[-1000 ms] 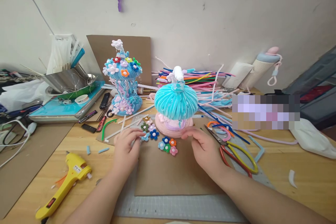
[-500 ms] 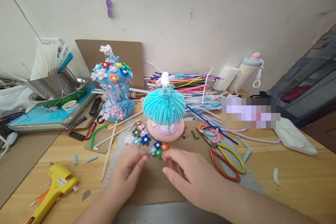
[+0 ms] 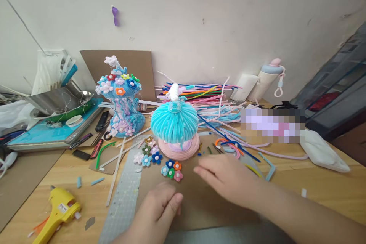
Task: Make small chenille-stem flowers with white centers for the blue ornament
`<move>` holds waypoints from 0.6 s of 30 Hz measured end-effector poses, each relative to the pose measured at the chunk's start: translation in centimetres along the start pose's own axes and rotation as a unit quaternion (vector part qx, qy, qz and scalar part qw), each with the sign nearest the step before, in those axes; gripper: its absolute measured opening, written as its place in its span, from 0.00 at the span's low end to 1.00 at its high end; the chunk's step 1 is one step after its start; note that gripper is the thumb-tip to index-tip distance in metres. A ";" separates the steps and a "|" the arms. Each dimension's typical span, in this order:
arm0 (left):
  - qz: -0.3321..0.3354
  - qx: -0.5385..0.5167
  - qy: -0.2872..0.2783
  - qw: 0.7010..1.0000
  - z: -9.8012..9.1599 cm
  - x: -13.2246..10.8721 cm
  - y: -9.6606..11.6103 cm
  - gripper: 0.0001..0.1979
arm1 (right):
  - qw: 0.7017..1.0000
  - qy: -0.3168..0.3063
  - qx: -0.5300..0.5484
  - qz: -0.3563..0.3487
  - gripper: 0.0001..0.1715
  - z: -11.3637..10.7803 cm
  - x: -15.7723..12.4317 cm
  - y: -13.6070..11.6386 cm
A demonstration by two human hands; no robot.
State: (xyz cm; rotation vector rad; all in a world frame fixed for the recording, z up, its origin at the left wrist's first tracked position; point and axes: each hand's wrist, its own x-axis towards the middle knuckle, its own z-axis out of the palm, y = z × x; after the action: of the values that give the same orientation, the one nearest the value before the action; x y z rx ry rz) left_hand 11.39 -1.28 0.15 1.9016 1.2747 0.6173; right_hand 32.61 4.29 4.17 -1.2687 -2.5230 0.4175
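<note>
My left hand (image 3: 161, 209) is over the cardboard near the front, fingers curled in and thumb pressed along them; nothing shows in it. My right hand (image 3: 228, 177) hovers to the right, fingers bent together over the thumb, with nothing visible in its grasp. It covers most of the scissors, leaving part of a yellow handle (image 3: 253, 170) in sight. Beyond both hands lies a cluster of small pipe-cleaner flowers (image 3: 170, 173), with several more flowers (image 3: 146, 160) to its left. Behind them stands a turquoise fuzzy dome (image 3: 174, 120) on a round pink base (image 3: 190, 148).
A flower-covered blue pipe-cleaner piece (image 3: 121, 91) stands back left. A yellow glue gun (image 3: 61, 207) lies front left. Bundled pipe cleaners (image 3: 197, 95) lie along the wall, near a bottle (image 3: 265, 82). A metal bowl (image 3: 57, 99) sits at far left.
My left hand has drawn back from the flowers toward me and to the right. My right hand has moved right, off the flower cluster and over the scissors. The view has shifted slightly.
</note>
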 end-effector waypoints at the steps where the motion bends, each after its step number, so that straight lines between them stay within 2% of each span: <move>1: -0.009 -0.015 0.028 0.999 0.2 0.1 -0.5 0.17 | 1.000 0.013 -0.013 0.016 0.19 -0.1 0.5 1.5; 3: -0.025 -0.058 0.077 0.995 0.4 0.3 -1.4 0.12 | 0.997 0.054 -0.027 0.049 0.15 -0.4 2.0 5.2; 5: -0.028 -0.107 0.113 0.987 0.5 0.6 -2.0 0.09 | 0.989 0.125 -0.040 0.075 0.11 -0.9 3.9 9.1; 9: -0.029 -0.148 0.147 0.978 0.2 1.0 -2.7 0.13 | 0.985 0.146 -0.036 0.081 0.18 -1.9 8.5 15.6; 14: -0.070 -0.194 0.168 0.964 0.0 1.5 -3.0 0.13 | 0.994 0.070 0.013 0.077 0.23 -1.6 13.6 19.3; 18: -0.071 -0.188 0.163 0.966 0.0 1.6 -2.7 0.13 | 0.992 0.069 0.053 0.090 0.27 -0.9 16.4 20.9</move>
State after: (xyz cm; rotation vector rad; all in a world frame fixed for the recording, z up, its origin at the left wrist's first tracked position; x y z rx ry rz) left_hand 10.44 0.79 -2.03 1.4223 1.3674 1.0462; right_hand 38.80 29.64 -0.94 -1.4371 -2.2505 0.4781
